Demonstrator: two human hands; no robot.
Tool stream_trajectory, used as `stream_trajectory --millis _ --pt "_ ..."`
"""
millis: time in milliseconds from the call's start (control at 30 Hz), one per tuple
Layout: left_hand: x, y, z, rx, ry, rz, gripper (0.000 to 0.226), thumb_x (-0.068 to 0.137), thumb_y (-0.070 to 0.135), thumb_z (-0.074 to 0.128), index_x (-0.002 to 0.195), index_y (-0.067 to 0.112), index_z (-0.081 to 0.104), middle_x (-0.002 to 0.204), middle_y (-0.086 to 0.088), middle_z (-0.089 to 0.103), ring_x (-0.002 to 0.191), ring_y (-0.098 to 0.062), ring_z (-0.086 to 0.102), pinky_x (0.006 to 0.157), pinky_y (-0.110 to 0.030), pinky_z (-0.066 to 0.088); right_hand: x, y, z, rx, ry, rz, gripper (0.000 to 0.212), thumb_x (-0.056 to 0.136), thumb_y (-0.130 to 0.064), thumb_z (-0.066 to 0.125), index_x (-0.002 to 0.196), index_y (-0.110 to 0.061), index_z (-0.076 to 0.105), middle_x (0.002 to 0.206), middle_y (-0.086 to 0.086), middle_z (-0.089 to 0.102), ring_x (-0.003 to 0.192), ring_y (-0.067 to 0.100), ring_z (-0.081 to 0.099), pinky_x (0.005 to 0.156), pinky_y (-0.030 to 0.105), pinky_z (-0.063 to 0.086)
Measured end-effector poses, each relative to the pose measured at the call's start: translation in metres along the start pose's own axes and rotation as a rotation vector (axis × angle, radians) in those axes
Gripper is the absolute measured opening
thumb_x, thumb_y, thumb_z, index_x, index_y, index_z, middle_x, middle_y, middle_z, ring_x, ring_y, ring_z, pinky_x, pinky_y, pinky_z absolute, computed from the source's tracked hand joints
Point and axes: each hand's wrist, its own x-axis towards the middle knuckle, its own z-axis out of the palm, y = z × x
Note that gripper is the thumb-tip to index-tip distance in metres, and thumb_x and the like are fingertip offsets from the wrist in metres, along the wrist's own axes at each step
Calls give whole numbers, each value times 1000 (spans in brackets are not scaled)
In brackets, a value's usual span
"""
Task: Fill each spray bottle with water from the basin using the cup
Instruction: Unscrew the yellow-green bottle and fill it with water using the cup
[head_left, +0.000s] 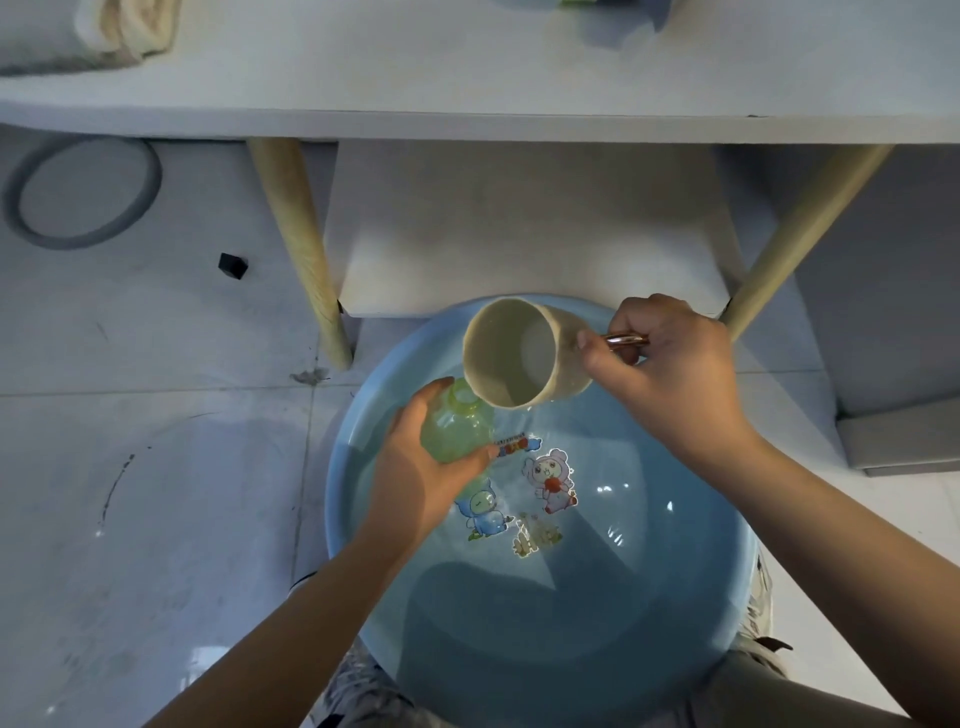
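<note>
A round blue basin holds clear water, with cartoon stickers showing on its bottom. My left hand grips a translucent green spray bottle over the basin, its open neck pointing up toward the cup. My right hand holds a beige cup by its copper-coloured handle. The cup is tipped to the left, its lower rim right at the bottle's neck. The inside of the cup looks wet and pale.
A white table stands beyond the basin on pale wooden legs, with a lower white shelf between them. A folded towel lies on the table's left. A grey ring and a small black block lie on the tiled floor.
</note>
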Motion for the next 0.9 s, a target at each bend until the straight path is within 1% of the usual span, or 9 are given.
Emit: stream_trajectory --millis 133,167,233,367,433,500,600,700,900 --pt "0 3 0 -5 1 2 63 65 29 85 105 56 44 119 13 55 104 8 52 81 -6 42 1 -2 1 -21 36 -62 29 73 -38 52 54 -18 44 49 -17 33 63 8 36 58 8 27" --pt "-1 3 1 -5 -1 -1 63 65 29 85 103 57 44 119 14 55 102 11 51 79 -5 41 1 -2 1 -23 41 -65 30 73 -38 52 53 -17 45 49 -18 33 63 8 37 59 6 27" --pt "-1 4 1 -6 -2 -3 63 65 30 85 103 58 44 119 14 55 102 11 51 80 -6 41 1 -2 1 -33 51 -74 31 73 -38 52 53 -16 45 49 -19 32 64 9 37 62 0 27" --pt "0 3 1 -1 -3 4 64 64 30 85 105 57 44 120 13 56 104 9 52 82 -9 43 1 -2 3 -52 80 -112 28 73 -36 54 54 -21 40 50 -20 29 63 5 33 64 -2 27" --pt "0 3 1 1 -8 0 65 65 30 85 105 59 43 120 13 55 104 9 52 82 -9 43 1 -2 3 -65 94 -126 28 73 -35 54 54 -21 39 50 -17 29 63 4 32 64 -2 27" --pt "0 3 1 2 -7 -2 66 64 31 85 106 59 43 120 13 55 104 9 51 83 -10 43 1 -2 3 -77 110 -145 30 73 -33 56 53 -18 40 50 -11 33 62 5 32 62 0 26" --pt "0 3 1 -9 -7 -6 67 63 33 85 109 56 44 121 12 56 106 6 53 86 -15 45 1 -2 2 -92 131 -178 33 73 -31 57 50 -11 44 50 -8 37 62 11 35 56 13 20" --pt "1 3 2 1 -1 -3 68 63 32 85 113 52 44 122 11 55 106 1 53 86 -16 44 2 -2 2 -111 148 -215 34 74 -29 58 49 -9 44 47 -1 42 63 15 38 59 14 17" --pt "0 4 2 16 -1 -1 66 64 32 86 106 58 42 120 13 56 107 -1 53 86 -14 42 2 -1 1 -118 162 -265 35 75 -26 59 49 -8 44 46 2 45 62 16 36 63 14 19"
